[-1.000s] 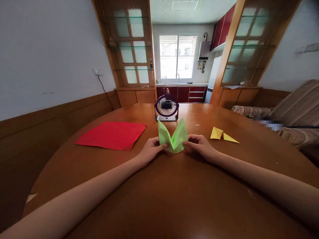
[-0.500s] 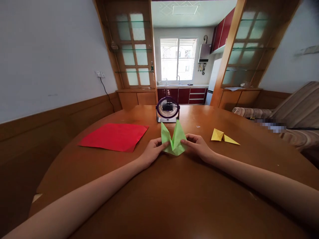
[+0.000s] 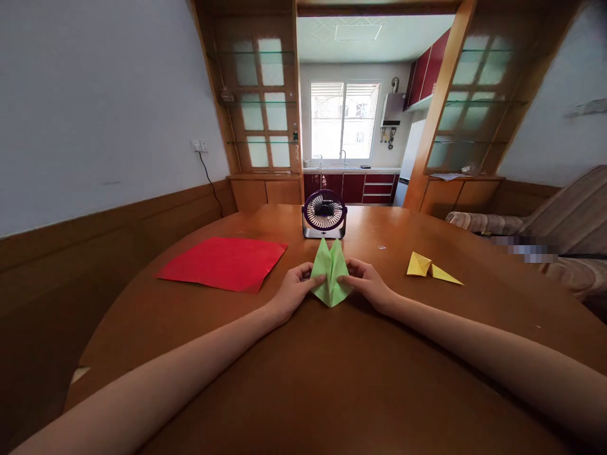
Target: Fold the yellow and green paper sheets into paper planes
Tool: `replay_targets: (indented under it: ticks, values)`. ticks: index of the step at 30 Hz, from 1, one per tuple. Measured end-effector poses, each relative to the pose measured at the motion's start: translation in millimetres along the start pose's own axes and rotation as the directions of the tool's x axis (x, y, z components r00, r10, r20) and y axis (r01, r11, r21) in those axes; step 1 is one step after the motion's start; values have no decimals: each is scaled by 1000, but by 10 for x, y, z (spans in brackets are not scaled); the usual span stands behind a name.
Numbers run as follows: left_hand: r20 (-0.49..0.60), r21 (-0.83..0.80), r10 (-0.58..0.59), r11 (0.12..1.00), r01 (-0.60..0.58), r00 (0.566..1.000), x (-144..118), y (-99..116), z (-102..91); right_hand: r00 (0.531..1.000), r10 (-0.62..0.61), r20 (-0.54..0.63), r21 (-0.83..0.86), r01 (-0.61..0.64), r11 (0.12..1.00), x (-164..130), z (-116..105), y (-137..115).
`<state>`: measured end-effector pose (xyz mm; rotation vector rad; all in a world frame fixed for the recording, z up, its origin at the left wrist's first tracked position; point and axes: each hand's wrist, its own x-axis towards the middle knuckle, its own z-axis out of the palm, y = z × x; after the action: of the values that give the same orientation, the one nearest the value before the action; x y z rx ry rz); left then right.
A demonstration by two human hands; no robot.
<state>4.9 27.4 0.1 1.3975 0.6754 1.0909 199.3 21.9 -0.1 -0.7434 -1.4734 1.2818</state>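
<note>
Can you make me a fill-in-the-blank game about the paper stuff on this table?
1. Both hands, the left hand and the right hand, pinch a folded paper whose colour is ____.
2. The flat sheet lying on the table to the left is ____.
3. The small folded piece to the right is ____.
4. Behind the hands stands a little ____.

Missing words: green; red; yellow; fan.

Bare table (image 3: 332, 379) lies open between the forearms and near the person; the red paper sheet (image 3: 222, 263) lies flat to the left; the folded yellow paper (image 3: 431, 268) lies low to the right; the small fan (image 3: 324, 214) stands upright just behind the green folded paper (image 3: 331, 278), blocking passage ahead.
</note>
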Motion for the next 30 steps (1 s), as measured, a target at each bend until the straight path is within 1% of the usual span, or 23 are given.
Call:
replay_targets:
  ticks: [3, 6, 10, 14, 17, 20, 22, 25, 30]
  values:
    - [-14, -7, -2, 1000, 2, 1000, -3, 29, 13, 999, 31, 11, 25, -31, 999, -5, 1, 5]
    - [-51, -22, -2, 1000, 1, 999, 23, 76, 32, 997, 72, 40, 43, -74, 996, -3, -13, 11]
    - [-84, -75, -6, 997, 0, 996, 94, 125, 49, 992, 105, 63, 68, -109, 992, 0, -10, 10]
    - [-95, -83, -57, 995, 50, 994, 164, 150, 44, 991, 109, 72, 104, -116, 988, 1, -6, 12]
    - [-44, -55, -135, 990, 132, 990, 225, 186, 14, 995, 94, 19, 171, -96, 981, 17, -32, 43]
    - [41, 37, -224, 974, 223, 974, 301, 238, -26, 995, 85, -53, 209, -72, 975, 38, -66, 82]
    - [78, 98, -257, 963, 249, 963, 355, 264, -39, 993, 90, -74, 206, -73, 976, 42, -75, 92]
    - [89, 120, -251, 963, 240, 964, 425, 267, -22, 991, 99, -88, 201, -80, 976, 33, -68, 77]
    - [80, 61, -172, 984, 168, 982, 497, 208, 24, 992, 101, -74, 199, -85, 976, 25, -62, 55]
